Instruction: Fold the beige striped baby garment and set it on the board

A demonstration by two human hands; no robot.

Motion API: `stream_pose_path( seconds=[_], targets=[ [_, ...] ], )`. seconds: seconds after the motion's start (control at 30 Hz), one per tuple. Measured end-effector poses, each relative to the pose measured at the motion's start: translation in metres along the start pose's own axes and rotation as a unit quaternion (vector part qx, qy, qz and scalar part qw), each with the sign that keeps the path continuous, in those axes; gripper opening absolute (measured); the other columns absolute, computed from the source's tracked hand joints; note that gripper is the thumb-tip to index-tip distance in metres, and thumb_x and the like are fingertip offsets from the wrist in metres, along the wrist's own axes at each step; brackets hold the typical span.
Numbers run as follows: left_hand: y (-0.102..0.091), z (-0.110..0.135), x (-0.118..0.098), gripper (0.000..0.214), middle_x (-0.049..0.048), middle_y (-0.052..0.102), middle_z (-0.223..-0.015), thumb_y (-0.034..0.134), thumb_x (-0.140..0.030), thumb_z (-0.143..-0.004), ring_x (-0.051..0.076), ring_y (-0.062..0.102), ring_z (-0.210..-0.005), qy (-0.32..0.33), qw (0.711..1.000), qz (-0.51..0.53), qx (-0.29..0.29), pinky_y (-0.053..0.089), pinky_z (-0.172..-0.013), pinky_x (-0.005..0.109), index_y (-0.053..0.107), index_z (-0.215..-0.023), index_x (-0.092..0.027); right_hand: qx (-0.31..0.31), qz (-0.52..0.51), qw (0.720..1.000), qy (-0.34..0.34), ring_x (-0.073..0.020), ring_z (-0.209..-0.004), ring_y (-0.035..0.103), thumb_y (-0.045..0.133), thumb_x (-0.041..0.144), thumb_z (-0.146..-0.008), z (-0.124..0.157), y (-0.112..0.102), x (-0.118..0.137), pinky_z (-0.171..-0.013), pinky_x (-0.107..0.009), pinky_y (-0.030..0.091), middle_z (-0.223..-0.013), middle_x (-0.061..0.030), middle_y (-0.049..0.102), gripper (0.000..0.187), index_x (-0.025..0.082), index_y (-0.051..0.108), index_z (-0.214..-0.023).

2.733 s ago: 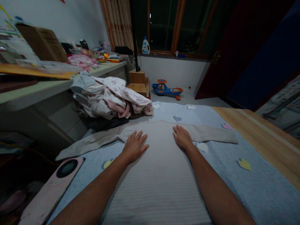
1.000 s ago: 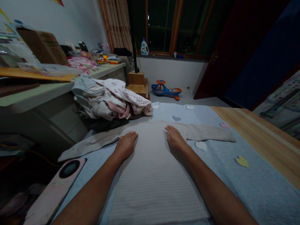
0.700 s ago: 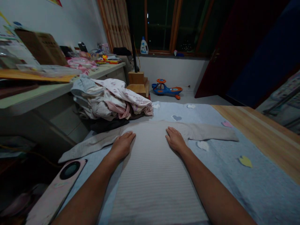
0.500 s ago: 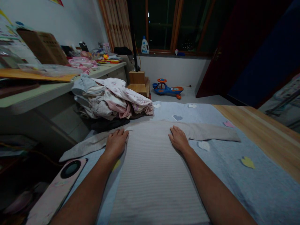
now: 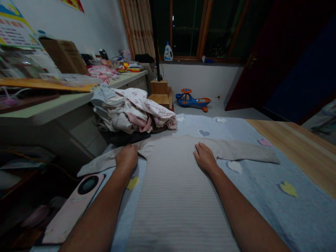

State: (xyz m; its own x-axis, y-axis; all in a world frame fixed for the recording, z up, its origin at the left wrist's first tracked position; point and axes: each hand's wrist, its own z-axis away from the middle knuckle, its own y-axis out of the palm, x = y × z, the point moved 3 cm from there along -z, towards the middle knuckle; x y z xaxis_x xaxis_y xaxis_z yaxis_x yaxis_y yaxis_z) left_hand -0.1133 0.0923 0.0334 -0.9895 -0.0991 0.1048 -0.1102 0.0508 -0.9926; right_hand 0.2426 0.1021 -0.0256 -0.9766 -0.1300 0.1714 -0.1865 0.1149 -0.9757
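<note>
A pale striped long-sleeved garment lies flat on a light blue blanket with heart shapes. My left hand rests on the garment's left sleeve near the shoulder, fingers curled down onto the cloth. My right hand lies flat and open on the right shoulder area. The right sleeve stretches out to the right.
A heap of crumpled clothes sits at the blanket's far left. A pink phone lies at the left edge. A cluttered desk runs along the left. Wooden surface shows at right. A toy car stands on the floor.
My left hand has slid leftward from the garment's chest onto the left sleeve and its fingers have curled. My right hand has stayed near the right shoulder. The view has shifted slightly.
</note>
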Motion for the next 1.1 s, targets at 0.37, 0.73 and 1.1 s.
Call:
stream_pose_path(
  seconds=[0.37,0.73,1.1],
  targets=[
    [-0.006,-0.006,0.030,0.042,0.0238,0.069,-0.113,0.039,-0.012,-0.087,0.040,0.068,-0.102,-0.113,0.991,0.049,0.046,0.054,-0.077,0.047,0.072,-0.113,-0.013,-0.114,-0.069,0.987,-0.090,-0.0276,-0.133,0.048,0.049,0.022,-0.092,0.001,0.000,0.002,-0.116,-0.044,0.033,-0.141,-0.0176,0.056,0.041,0.010,0.062,-0.129],
    [-0.021,0.003,0.004,0.038,0.0179,0.067,-0.104,0.035,-0.028,-0.097,0.030,0.069,-0.086,-0.082,0.994,0.028,-0.071,0.049,-0.071,0.037,0.067,-0.111,-0.013,-0.029,-0.077,0.986,-0.148,-0.0272,-0.137,0.045,0.052,0.031,-0.096,0.007,0.000,0.020,-0.116,-0.046,0.033,-0.146,-0.0178,0.052,0.044,0.014,0.058,-0.135],
    [-0.022,0.021,-0.062,0.017,0.0140,0.066,-0.123,0.051,-0.016,-0.092,0.028,0.062,-0.106,0.241,0.934,0.160,-0.210,0.047,-0.096,0.045,0.067,-0.098,-0.017,-0.082,-0.131,0.976,-0.154,-0.0272,-0.127,0.054,0.055,0.025,-0.091,0.003,0.008,0.015,-0.112,-0.046,0.038,-0.134,-0.0170,0.062,0.033,0.015,0.066,-0.120]
  ],
)
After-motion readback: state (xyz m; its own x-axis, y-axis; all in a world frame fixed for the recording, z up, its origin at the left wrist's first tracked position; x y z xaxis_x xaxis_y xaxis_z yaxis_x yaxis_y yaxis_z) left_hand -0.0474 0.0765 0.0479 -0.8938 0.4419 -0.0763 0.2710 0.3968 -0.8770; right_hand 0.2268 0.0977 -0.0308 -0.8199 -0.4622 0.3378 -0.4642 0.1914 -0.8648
